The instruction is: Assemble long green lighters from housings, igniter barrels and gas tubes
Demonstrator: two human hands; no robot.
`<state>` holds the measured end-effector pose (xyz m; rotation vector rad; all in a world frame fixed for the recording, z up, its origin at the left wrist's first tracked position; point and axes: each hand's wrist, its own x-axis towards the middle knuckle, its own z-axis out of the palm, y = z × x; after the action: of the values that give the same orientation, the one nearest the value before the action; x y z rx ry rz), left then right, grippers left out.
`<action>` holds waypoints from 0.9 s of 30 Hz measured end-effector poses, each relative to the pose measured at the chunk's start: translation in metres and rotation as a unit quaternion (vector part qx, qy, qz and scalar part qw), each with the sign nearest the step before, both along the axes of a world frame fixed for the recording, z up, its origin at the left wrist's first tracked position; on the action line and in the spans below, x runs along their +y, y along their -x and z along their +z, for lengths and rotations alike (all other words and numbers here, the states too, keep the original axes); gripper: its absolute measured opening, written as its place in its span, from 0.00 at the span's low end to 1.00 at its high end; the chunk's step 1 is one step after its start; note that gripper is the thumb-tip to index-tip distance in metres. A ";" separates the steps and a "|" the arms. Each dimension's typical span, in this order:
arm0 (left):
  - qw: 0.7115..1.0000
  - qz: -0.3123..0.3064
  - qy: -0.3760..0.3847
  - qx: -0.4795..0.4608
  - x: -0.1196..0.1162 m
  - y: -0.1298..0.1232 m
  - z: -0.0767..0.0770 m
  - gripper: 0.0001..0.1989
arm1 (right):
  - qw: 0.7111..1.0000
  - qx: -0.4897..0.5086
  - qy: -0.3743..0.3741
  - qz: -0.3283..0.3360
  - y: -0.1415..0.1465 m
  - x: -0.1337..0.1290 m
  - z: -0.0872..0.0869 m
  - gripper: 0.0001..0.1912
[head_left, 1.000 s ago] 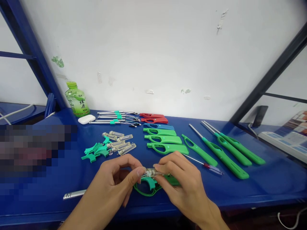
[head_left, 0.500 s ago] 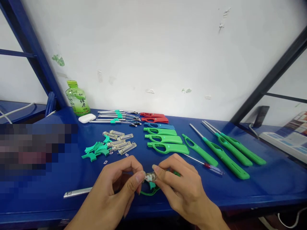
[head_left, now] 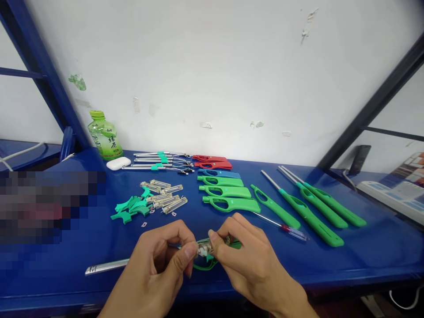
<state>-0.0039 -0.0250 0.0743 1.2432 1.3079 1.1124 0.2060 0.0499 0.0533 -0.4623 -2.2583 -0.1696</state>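
Note:
Close to the table's front edge, my right hand is closed around a clear lighter fuel tank with a whitish end. The thumb and index finger of my left hand pinch at that whitish end; the exact contact is partly hidden. Under both hands lies a green lighter casing, mostly covered by my fingers. A silver metal tube pokes out to the left, beyond my left hand.
Loose clear tanks and teal triggers lie left of centre. Metal tubes with wires stand behind, near a bottle. Green casings, a screwdriver and long green lighters spread rightward.
The clear tank has tilted slightly and more of its length shows between my hands. Both hands keep their grip; the view has shifted a little.

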 end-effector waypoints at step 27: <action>0.876 -0.047 -0.279 0.391 0.044 -0.005 -0.021 0.20 | 0.960 0.004 0.275 -0.060 -0.038 0.015 -0.001 0.13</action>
<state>0.0013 0.0190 0.0531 2.3360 1.5138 0.9718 0.2444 0.0649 0.0521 -0.8871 -2.2533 0.4129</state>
